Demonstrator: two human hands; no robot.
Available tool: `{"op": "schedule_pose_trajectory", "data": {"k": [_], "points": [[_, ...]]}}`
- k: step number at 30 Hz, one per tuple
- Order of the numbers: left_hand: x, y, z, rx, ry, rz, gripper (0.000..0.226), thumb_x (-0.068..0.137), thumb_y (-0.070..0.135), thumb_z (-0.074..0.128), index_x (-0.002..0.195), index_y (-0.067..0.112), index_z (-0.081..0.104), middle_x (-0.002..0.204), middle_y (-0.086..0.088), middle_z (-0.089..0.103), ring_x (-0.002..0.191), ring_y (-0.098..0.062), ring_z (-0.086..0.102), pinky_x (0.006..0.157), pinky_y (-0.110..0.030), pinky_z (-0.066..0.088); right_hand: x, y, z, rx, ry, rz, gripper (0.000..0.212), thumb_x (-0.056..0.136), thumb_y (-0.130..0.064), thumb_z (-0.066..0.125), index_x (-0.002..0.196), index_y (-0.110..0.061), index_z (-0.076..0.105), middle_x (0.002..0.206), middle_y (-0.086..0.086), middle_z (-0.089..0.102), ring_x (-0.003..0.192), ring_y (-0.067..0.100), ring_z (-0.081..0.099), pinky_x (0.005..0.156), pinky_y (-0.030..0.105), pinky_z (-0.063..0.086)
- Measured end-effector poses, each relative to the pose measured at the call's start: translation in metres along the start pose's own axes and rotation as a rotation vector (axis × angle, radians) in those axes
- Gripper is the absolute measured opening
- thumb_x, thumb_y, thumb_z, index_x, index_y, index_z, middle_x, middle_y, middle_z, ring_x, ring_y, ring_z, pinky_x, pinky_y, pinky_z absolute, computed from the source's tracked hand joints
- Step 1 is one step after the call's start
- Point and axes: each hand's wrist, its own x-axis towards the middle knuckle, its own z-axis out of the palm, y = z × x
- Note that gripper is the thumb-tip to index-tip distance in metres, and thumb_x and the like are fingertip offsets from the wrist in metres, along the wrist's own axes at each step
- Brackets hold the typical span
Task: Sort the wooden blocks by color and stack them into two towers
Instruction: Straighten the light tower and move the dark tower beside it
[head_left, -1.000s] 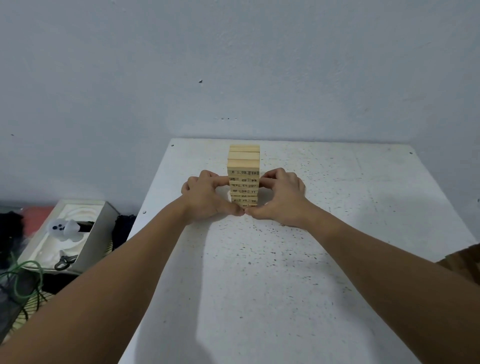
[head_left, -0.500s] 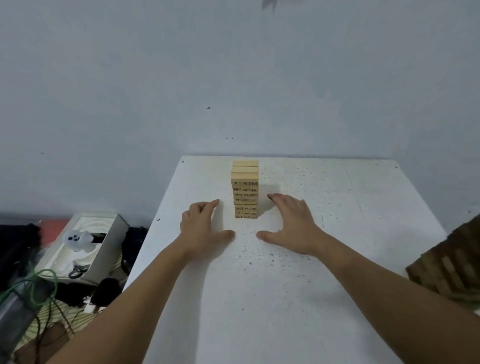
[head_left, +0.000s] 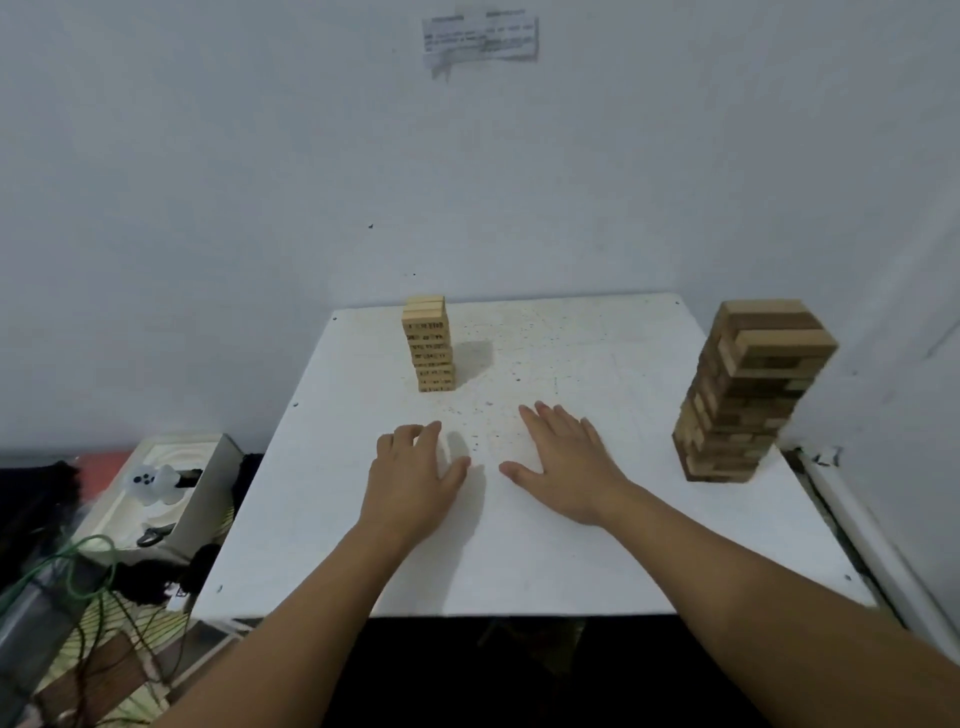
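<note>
A slim tower of light wooden blocks (head_left: 429, 345) stands upright near the far left of the white table (head_left: 571, 561). A taller, wider tower of dark brown blocks (head_left: 746, 395) stands at the table's right edge. My left hand (head_left: 415, 475) hovers palm down over the table's middle, fingers relaxed, holding nothing. My right hand (head_left: 563, 462) lies beside it, fingers spread flat, also holding nothing. Both hands are well in front of the light tower and touch neither tower.
The table stands against a grey wall with a paper note (head_left: 480, 39) stuck high up. Left of the table, on the floor, sit an open white box (head_left: 171, 488) with a small white figure, green cables (head_left: 78, 571) and dark clutter. A white rail (head_left: 872, 540) runs along the right.
Both hands let go of the light tower and pulled back towards me, opening flat. The view drew back and rose, bringing the dark tower at the right into sight.
</note>
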Motion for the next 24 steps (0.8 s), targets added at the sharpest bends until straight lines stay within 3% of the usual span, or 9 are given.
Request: {"op": "schedule_pose_trajectory", "data": {"k": [8,13,15,17,19,24], "points": [[-0.021,0.064,0.017,-0.037,-0.127,0.125,0.061,0.102,0.044,0.055,0.157,0.022,0.039,0.156,-0.008,0.041,0.146,-0.029,0.031,0.116,-0.043,0.033,-0.070,0.024,-0.002,0.032,0.069,-0.040,0.084,0.101,-0.063,0.043,0.165,-0.025,0.004,0.173,0.001,0.006,0.159,0.022,0.003,0.129,0.046,0.007],[-0.021,0.098,0.029,-0.090,-0.253,0.177,0.054,0.101,0.038,0.057,0.152,0.025,0.045,0.148,-0.005,0.050,0.138,-0.025,0.043,0.115,-0.042,0.038,-0.110,0.052,-0.004,0.090,0.111,-0.070,0.069,0.102,-0.052,0.051,0.161,-0.026,0.028,0.165,-0.003,0.030,0.152,0.016,0.025,0.125,0.033,0.022],[-0.020,0.112,0.033,-0.136,-0.259,0.176,0.049,0.102,0.034,0.056,0.150,0.025,0.048,0.145,-0.005,0.053,0.131,-0.024,0.049,0.112,-0.041,0.041,-0.125,0.068,-0.006,0.121,0.187,-0.080,0.049,0.101,-0.047,0.053,0.145,-0.027,0.054,0.146,-0.007,0.050,0.135,0.013,0.042,0.115,0.031,0.035],[-0.021,0.129,0.037,-0.274,-0.231,0.152,0.044,0.105,0.026,0.052,0.148,0.021,0.051,0.143,-0.006,0.055,0.127,-0.022,0.052,0.108,-0.036,0.042,-0.139,0.083,-0.008,0.154,0.292,-0.072,0.031,0.098,-0.042,0.053,0.116,-0.025,0.071,0.115,-0.011,0.058,0.111,0.011,0.051,0.097,0.031,0.045],[-0.022,0.148,0.039,-0.450,-0.191,0.109,0.041,0.107,0.021,0.045,0.148,0.017,0.052,0.146,-0.004,0.055,0.127,-0.018,0.052,0.104,-0.031,0.040,-0.150,0.099,-0.011,0.199,0.404,-0.035,0.026,0.095,-0.041,0.052,0.096,-0.023,0.071,0.096,-0.016,0.054,0.095,0.008,0.050,0.083,0.028,0.045],[-0.015,0.189,0.045,-0.631,-0.243,0.036,0.043,0.108,0.023,0.045,0.151,0.020,0.046,0.152,-0.002,0.048,0.128,-0.016,0.047,0.103,-0.032,0.038,-0.168,0.139,-0.027,0.196,0.518,0.108,0.016,0.094,-0.035,0.060,0.081,-0.026,0.061,0.087,-0.018,0.053,0.089,0.005,0.049,0.073,0.026,0.042]]}}
